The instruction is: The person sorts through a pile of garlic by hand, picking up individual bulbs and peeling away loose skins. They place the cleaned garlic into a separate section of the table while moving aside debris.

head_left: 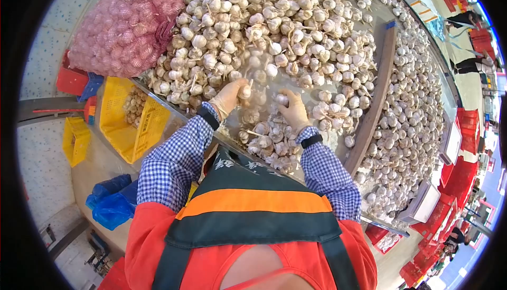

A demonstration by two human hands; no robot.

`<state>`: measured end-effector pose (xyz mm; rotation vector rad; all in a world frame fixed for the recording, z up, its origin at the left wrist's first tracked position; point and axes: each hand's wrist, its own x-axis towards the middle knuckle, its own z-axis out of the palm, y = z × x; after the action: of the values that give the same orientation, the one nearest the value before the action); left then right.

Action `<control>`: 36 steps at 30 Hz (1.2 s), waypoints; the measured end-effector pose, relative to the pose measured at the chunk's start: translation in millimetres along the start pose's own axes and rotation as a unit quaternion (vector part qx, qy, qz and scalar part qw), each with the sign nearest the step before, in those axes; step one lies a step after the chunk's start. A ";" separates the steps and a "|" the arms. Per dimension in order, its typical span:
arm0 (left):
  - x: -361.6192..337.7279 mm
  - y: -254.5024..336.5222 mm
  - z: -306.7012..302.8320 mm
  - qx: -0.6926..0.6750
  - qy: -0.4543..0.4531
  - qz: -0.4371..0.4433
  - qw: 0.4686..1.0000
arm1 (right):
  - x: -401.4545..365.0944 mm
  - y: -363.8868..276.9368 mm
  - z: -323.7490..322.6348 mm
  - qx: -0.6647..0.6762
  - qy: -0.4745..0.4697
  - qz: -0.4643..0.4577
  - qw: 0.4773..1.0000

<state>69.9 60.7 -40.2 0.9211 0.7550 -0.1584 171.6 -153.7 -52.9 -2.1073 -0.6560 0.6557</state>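
My left hand (pixel 228 99), in a pale glove, is closed round a garlic bulb (pixel 244 92) with its stem pointing up. To its right, my right hand (pixel 294 111), gloved the same way, grips another garlic bulb (pixel 282 100) between thumb and fingers. Both hands are low over the metal table (pixel 317 90), a short distance apart. Beyond them rises a large heap of garlic bulbs with stems (pixel 274 26). A smaller pile of garlic (pixel 274 141) lies between my forearms, close to the front edge.
A wooden divider (pixel 376 92) separates the heap from more garlic (pixel 406 115) on the right. A pink mesh sack of garlic (pixel 129 28) sits at back left. A yellow crate (pixel 119 115) and blue plastic bag (pixel 113 205) are lower left. Red crates (pixel 459 179) stand far right.
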 end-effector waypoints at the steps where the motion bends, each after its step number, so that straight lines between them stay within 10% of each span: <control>1: -1.7 -0.4 4.4 -0.055 0.019 0.005 0.998 | -6.4 2.2 -1.0 -0.004 -0.001 0.001 1.000; 7: 15.4 21.9 -1.9 0.249 0.092 0.090 0.960 | -27.9 -16.9 0.9 0.306 0.018 -0.026 0.952; 9: 18.4 27.0 -0.7 0.621 0.163 0.135 0.755 | -35.0 -37.3 -1.9 0.316 0.018 -0.004 0.949; 13: 10.2 39.6 12.1 0.746 0.098 0.107 0.650 | -39.1 -62.4 2.4 0.356 0.044 -0.024 0.933; 16: -3.3 41.4 7.5 0.772 0.089 0.117 0.619 | -42.3 -74.0 0.7 0.287 0.097 -0.066 0.951; 19: -3.0 43.6 -7.4 0.798 0.077 0.102 0.589 | -52.8 -90.7 -16.2 0.108 0.016 0.099 0.989; 22: 6.8 33.6 -25.7 0.801 0.066 0.169 0.570 | -46.8 -69.1 -11.9 -0.135 -0.214 0.007 0.967; 28: 7.2 38.2 -32.1 0.771 0.000 0.160 0.616 | 26.4 -80.8 -0.8 -0.117 0.010 0.000 0.993; 32: 5.2 45.2 -33.3 0.719 0.016 0.126 0.683 | 76.5 -84.2 18.5 -0.226 0.000 0.005 0.974; 34: -7.3 62.6 -32.1 0.336 -0.140 -0.007 0.931 | 81.7 -63.2 29.4 -0.215 -0.012 0.012 0.976; 36: -19.2 59.2 -31.8 -0.041 -0.203 -0.026 0.978 | 74.2 -62.2 26.8 -0.214 -0.017 0.018 0.976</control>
<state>64.6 117.9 -0.3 0.7589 0.4022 -0.3474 194.5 -57.9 -32.9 -2.5132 -0.8390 0.6119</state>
